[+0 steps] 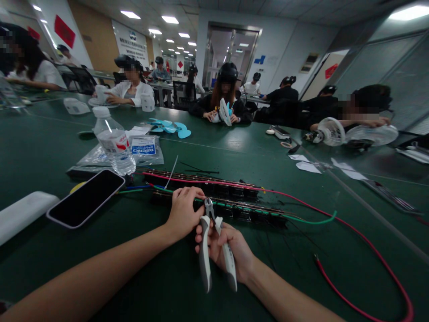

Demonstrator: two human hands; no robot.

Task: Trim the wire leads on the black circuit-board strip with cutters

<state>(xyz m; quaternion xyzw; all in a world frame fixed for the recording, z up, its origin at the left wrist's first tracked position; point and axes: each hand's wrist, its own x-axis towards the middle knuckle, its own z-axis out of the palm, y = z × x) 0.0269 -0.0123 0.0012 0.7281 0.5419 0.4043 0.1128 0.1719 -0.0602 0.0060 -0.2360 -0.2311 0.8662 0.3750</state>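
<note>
My right hand [231,250] grips diagonal cutters [205,250] with white and grey handles. The handles are spread and the metal jaws point away from me, at the near edge of a black strip [248,210] carrying a green wire [311,222]. Curled over that same strip, just left of the jaws, is my left hand [186,210]; its fingertips are partly hidden. Behind lies a second black strip [231,188] with a red wire [284,195] along it. A pale cable tie [172,171] sticks up from the strips.
To the left are a phone [86,199], a white case [27,213] and a water bottle [114,143] beside plastic bags [147,150]. Blue fan blades [170,127] lie farther back. The red wire loops along the right. Across the green table [268,286], other people handle fan parts.
</note>
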